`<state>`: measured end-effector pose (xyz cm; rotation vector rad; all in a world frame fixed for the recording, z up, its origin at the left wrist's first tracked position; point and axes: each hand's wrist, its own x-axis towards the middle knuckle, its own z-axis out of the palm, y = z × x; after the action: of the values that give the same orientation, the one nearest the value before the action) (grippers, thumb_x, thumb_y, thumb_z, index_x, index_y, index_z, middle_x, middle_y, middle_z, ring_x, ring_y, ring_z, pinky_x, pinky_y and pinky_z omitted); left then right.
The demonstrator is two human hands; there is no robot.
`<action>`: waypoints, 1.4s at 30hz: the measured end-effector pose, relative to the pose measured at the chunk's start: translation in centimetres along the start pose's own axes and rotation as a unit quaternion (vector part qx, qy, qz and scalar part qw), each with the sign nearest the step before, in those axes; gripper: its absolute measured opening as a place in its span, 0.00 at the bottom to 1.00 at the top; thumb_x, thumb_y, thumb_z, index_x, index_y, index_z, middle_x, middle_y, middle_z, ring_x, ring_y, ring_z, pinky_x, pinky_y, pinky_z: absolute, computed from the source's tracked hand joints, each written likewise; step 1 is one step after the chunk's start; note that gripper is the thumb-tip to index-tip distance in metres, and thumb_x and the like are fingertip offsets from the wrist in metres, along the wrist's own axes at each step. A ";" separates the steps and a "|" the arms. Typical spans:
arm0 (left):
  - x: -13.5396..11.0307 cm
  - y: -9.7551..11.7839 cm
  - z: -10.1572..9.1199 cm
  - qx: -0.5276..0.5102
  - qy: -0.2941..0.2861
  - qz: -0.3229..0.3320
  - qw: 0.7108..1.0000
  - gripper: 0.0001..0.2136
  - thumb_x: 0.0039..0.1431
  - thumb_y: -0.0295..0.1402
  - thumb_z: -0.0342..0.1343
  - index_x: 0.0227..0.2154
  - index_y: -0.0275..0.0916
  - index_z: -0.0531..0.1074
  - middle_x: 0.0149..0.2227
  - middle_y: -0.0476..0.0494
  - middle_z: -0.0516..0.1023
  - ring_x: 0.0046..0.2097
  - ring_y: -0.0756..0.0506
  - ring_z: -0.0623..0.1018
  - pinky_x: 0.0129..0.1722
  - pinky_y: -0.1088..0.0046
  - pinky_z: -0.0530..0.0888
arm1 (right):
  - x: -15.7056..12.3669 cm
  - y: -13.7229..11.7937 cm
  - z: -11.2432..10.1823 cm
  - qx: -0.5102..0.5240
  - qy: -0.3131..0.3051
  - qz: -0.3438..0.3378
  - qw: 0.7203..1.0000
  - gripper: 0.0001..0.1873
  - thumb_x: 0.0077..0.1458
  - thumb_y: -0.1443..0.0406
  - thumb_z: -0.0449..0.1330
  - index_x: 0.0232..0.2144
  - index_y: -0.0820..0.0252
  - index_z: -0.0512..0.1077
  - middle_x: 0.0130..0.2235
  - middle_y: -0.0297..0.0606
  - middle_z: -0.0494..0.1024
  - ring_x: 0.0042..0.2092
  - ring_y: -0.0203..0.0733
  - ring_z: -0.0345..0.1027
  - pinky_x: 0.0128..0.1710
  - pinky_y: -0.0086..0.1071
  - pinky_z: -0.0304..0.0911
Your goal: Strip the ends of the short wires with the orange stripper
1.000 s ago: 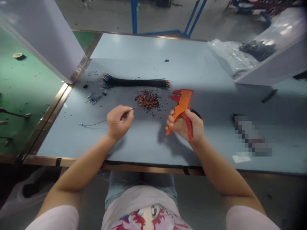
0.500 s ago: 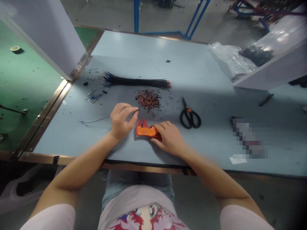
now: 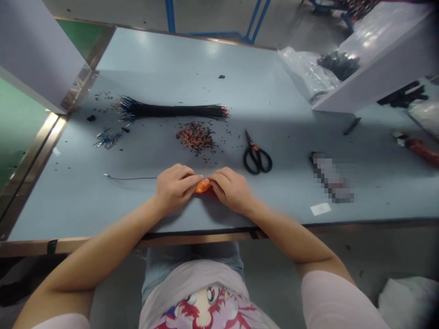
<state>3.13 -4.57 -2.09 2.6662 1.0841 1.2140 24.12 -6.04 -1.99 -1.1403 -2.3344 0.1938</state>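
A thin black wire (image 3: 133,178) with a blue tip at its far left end runs into my left hand (image 3: 175,187), whose fingers are pinched around it. Close beside it is my right hand (image 3: 231,188), closed over the red handle end of an orange wire stripper (image 3: 203,186). The fingertips of both hands nearly meet above the tool. The stripper's jaws and the wire's near end are hidden by my fingers.
Behind my hands lies a pile of copper-and-black wire offcuts (image 3: 196,137), then a bundle of black wires (image 3: 174,111). Black-handled scissors (image 3: 257,157) rest to the right. Blue-tipped scraps (image 3: 108,138) are at left. A panel (image 3: 373,64) and plastic bag (image 3: 308,73) stand at right.
My left hand has brought the wire to the stripper, and my right hand's fingers have moved left to meet it. The stripper's jaws are now covered. The whole view has shifted.
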 end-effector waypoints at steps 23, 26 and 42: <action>0.6 -4.8 0.2 0.063 0.104 -0.086 0.989 0.06 0.57 0.29 0.55 0.33 0.41 0.76 0.32 0.46 0.77 0.35 0.47 0.74 0.36 0.70 0.68 | 1.1 5.0 0.9 0.038 0.104 0.079 0.991 0.14 0.57 0.70 0.52 0.43 0.60 0.74 0.49 0.47 0.75 0.51 0.49 0.68 0.52 0.47 0.64; 0.4 -4.5 0.2 0.093 0.133 -0.092 0.982 0.04 0.56 0.30 0.57 0.32 0.42 0.77 0.31 0.46 0.76 0.36 0.47 0.73 0.36 0.68 0.66 | 1.0 4.4 0.9 0.046 0.131 0.054 0.989 0.07 0.58 0.65 0.56 0.33 0.59 0.74 0.42 0.46 0.76 0.47 0.47 0.69 0.49 0.44 0.66; 0.0 -0.7 1.2 0.164 0.105 0.094 0.976 0.04 0.54 0.30 0.61 0.32 0.46 0.75 0.27 0.50 0.78 0.36 0.46 0.73 0.40 0.65 0.62 | 0.7 1.2 0.7 0.052 0.096 -0.016 0.994 0.14 0.60 0.64 0.54 0.48 0.61 0.69 0.45 0.48 0.73 0.48 0.48 0.65 0.48 0.42 0.65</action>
<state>3.55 -3.74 -3.16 3.0009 1.1734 1.4971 24.19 -4.68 -2.71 -1.0228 -2.1469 0.1837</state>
